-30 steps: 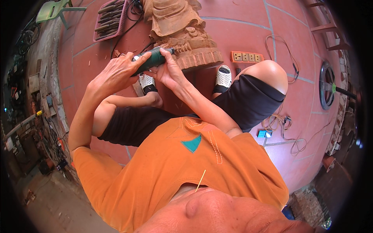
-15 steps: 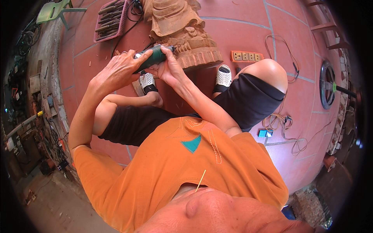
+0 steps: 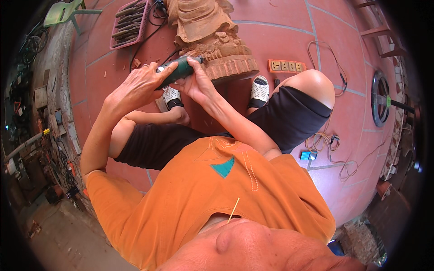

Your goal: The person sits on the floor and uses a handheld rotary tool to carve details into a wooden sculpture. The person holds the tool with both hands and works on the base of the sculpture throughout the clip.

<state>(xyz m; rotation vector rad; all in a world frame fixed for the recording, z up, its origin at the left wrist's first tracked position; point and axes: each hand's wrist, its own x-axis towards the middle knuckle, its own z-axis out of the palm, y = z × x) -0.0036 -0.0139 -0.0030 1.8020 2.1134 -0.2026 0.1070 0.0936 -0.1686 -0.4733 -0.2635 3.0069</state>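
A dark green rotary tool point(image 3: 182, 68) lies across both palms, its narrow dark nose pointing right at the base of a carved brown wooden statue point(image 3: 203, 29). Wrapped around the tool's rear from the left is my left hand point(image 3: 141, 82), fingers closed. My right hand point(image 3: 199, 86) grips the front part, thumb on top near the nose and fingers curled beneath. The nose overlaps the statue's carved lower edge in this view; whether a bit touches the wood cannot be made out.
A pink basket point(image 3: 147, 28) of several chisel-like tools stands left of the statue. An orange power strip point(image 3: 286, 66) lies to the right, with loose cables point(image 3: 322, 143) beyond my knee. A green plastic chair point(image 3: 62, 12) is far left, and wood chips dot the red tiles.
The rotary tool and both hands have shifted very slightly, with the tool's body a little lower. Both grips stay the same, and the statue has not moved.
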